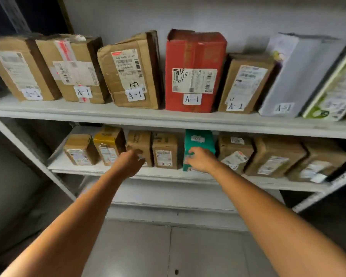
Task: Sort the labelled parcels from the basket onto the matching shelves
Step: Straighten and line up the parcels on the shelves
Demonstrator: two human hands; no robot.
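Note:
The lower shelf (168, 173) holds a row of parcels with A-2 labels. My right hand (201, 159) grips the front of a green parcel (199, 139) that stands upright in the middle of that row. My left hand (131, 162) has its fingers curled against the lower front of a brown parcel (139, 143), two places to the left. Another brown A-2 parcel (165, 151) stands between the two. The upper shelf (168, 118) carries parcels labelled A-1, among them a red box (194, 70). The basket is out of view.
Several more brown A-2 parcels (276, 154) fill the lower shelf to the right, and a yellow-taped one (108, 144) stands to the left. A white box (296, 76) leans on the upper shelf's right. A white shelf post (28, 150) runs down the left. Grey tiled floor (168, 250) lies below.

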